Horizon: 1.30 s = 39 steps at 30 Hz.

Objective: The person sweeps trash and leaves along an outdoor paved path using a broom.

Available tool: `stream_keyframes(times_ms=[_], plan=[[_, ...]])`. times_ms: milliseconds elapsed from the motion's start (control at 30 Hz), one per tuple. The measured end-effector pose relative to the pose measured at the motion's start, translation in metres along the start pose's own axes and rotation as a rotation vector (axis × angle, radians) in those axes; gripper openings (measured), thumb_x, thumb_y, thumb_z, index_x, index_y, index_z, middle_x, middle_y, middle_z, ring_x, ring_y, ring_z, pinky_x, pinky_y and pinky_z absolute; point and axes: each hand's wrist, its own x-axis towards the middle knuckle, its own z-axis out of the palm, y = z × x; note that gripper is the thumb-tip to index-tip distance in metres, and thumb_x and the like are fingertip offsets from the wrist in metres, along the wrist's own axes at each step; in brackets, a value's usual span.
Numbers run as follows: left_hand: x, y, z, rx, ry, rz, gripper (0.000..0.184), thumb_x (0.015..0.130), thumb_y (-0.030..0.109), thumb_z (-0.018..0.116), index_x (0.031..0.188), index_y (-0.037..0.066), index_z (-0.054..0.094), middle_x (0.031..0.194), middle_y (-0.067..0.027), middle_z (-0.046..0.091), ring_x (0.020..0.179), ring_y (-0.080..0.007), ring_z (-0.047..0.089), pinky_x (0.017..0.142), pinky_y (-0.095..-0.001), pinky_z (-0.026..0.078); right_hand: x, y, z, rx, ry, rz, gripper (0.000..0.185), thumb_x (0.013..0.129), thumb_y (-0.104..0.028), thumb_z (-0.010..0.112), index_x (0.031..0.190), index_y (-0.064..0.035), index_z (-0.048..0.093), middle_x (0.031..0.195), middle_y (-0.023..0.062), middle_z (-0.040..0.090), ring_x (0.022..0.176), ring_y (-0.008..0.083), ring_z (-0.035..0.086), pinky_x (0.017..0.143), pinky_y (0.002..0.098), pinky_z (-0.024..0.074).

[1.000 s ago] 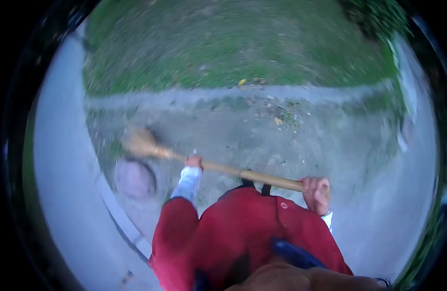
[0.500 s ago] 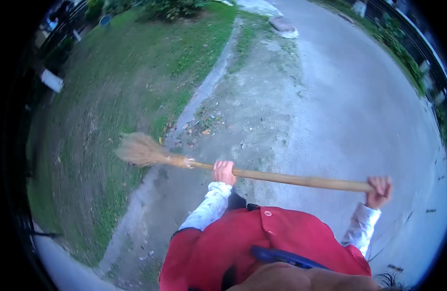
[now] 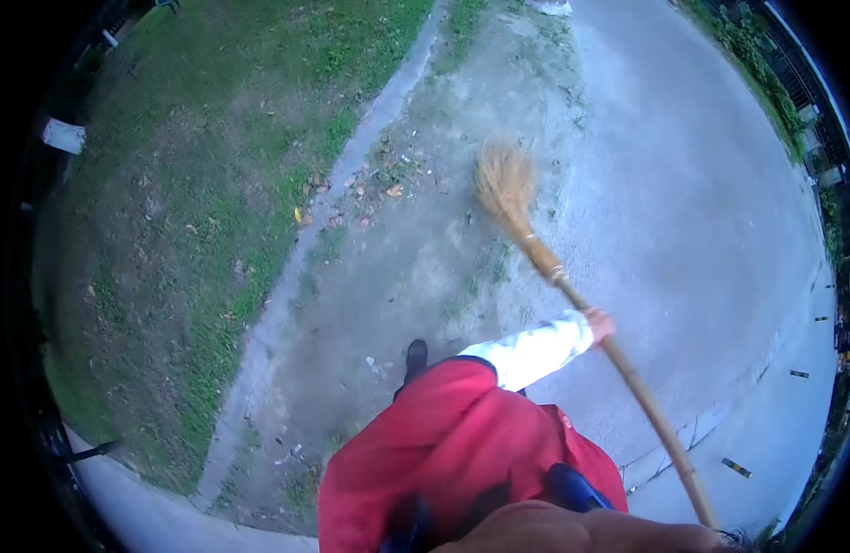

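Observation:
A long broom [image 3: 641, 392] with a wooden handle and a straw head slants across the view, bristles up at the middle and handle running down to the lower right. My left hand [image 3: 598, 326], in a white sleeve, is closed round the handle below the bound neck. The straw bristles [image 3: 506, 180] are over the dusty strip beside the paved road. My right hand is out of sight; the handle's far end disappears behind my head at the bottom edge.
Fallen leaves and small litter [image 3: 393, 191] lie by the low concrete curb [image 3: 360, 143]. Patchy grass [image 3: 176, 221] spreads on the left, the grey road [image 3: 692, 184] on the right. A dark shoe [image 3: 416, 352] shows ahead of my red vest.
The broom head has swung from over the grass on the left to the right, above the dusty strip. My left hand moved right with it, and my right hand left the view.

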Motion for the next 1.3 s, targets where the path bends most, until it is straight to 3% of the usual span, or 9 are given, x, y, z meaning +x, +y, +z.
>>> stream_keyframes(times_ms=[33, 100, 267, 433, 633, 800, 933, 1133, 1300], plan=[[-0.027, 0.0, -0.035, 0.049, -0.346, -0.238, 0.017, 0.06, 0.02, 0.069, 0.071, 0.014, 0.059, 0.077, -0.0063, 0.058, 0.083, -0.0269, 0.057, 0.076, -0.0408, 0.045, -0.02, 0.014, 0.016, -0.119, 0.107, 0.023, 0.029, 0.087, -0.018, 0.048, 0.06, -0.0148, 0.039, 0.049, -0.005, 0.039, 0.046, 0.0065, 0.043, 0.048, 0.0221, 0.0392], [-0.12, -0.035, -0.071, 0.139, -0.349, -0.304, 0.01, 0.061, 0.015, 0.067, 0.068, 0.013, 0.06, 0.077, -0.0082, 0.06, 0.084, -0.0287, 0.058, 0.074, -0.0422, 0.046, -0.036, 0.068, -0.101, -0.592, 0.103, 0.07, 0.022, 0.082, -0.015, 0.043, 0.069, -0.0017, 0.054, 0.07, 0.0093, 0.058, 0.071, 0.0203, 0.056, 0.068, 0.0377, 0.0466], [-0.35, -0.121, -0.274, 0.488, -0.41, -0.874, 0.015, 0.06, 0.018, 0.069, 0.073, 0.015, 0.065, 0.078, -0.0107, 0.061, 0.08, -0.0319, 0.059, 0.073, -0.0448, 0.047, -0.217, 0.257, 0.059, 0.068, 0.17, 0.946, 0.022, 0.081, -0.014, 0.048, 0.061, -0.0122, 0.04, 0.052, -0.0005, 0.04, 0.051, 0.0145, 0.044, 0.066, 0.0354, 0.0467], [-0.443, -0.1, -0.418, 0.781, -0.1, -0.883, 0.015, 0.053, 0.013, 0.067, 0.066, 0.011, 0.06, 0.074, -0.0115, 0.058, 0.078, -0.0327, 0.055, 0.074, -0.0431, 0.044, -0.3, 0.262, 0.132, 0.532, -0.166, 1.294, 0.021, 0.084, -0.019, 0.053, 0.07, -0.0132, 0.039, 0.061, -0.0028, 0.039, 0.069, 0.0138, 0.045, 0.09, 0.0401, 0.0351], [-0.321, -0.062, -0.32, 0.808, -0.011, -0.552, 0.014, 0.049, 0.019, 0.067, 0.058, 0.012, 0.059, 0.062, -0.008, 0.056, 0.067, -0.0282, 0.056, 0.062, -0.0407, 0.046, -0.195, 0.226, -0.014, 0.683, -0.078, 1.067, 0.019, 0.071, -0.007, 0.05, 0.059, -0.0123, 0.036, 0.059, 0.0013, 0.04, 0.062, 0.0173, 0.045, 0.084, 0.0411, 0.0402], [-0.146, 0.032, -0.137, 0.367, -0.095, -0.175, 0.005, 0.059, 0.016, 0.06, 0.057, 0.013, 0.056, 0.058, -0.0068, 0.055, 0.063, -0.0275, 0.056, 0.06, -0.0426, 0.043, -0.053, 0.103, -0.091, 0.121, 0.004, 0.448, 0.012, 0.068, -0.01, 0.049, 0.061, -0.01, 0.04, 0.058, 0.0031, 0.042, 0.058, 0.02, 0.045, 0.079, 0.0431, 0.0425], [-0.166, 0.106, -0.092, -0.024, 0.114, -0.011, 0.012, 0.062, 0.019, 0.065, 0.065, 0.012, 0.055, 0.066, -0.0062, 0.057, 0.068, -0.0258, 0.057, 0.064, -0.0396, 0.045, -0.034, 0.083, -0.109, -0.206, 0.182, 0.264, 0.014, 0.07, -0.016, 0.05, 0.061, -0.0097, 0.041, 0.059, 0.0038, 0.044, 0.058, 0.0212, 0.047, 0.075, 0.0444, 0.0439], [-0.362, 0.021, -0.203, 0.164, -0.789, -0.757, 0.019, 0.068, 0.024, 0.061, 0.081, 0.012, 0.066, 0.079, -0.0127, 0.064, 0.075, -0.0331, 0.062, 0.068, -0.0451, 0.049, -0.187, 0.248, -0.154, -0.6, 0.467, 0.763, 0.022, 0.074, -0.025, 0.051, 0.061, -0.0093, 0.043, 0.06, 0.0049, 0.048, 0.058, 0.0231, 0.049, 0.07, 0.0463, 0.0461], [-0.553, -0.124, -0.424, 0.822, -0.548, -1.442, 0.019, 0.077, 0.026, 0.053, 0.083, 0.016, 0.068, 0.083, -0.0079, 0.065, 0.08, -0.0274, 0.062, 0.078, -0.0449, 0.047, -0.413, 0.299, 0.098, 0.375, -0.014, 1.692, 0.024, 0.084, -0.026, 0.052, 0.067, -0.0094, 0.05, 0.071, 0.0049, 0.053, 0.085, 0.0236, 0.052, 0.095, 0.0443, 0.0333]])
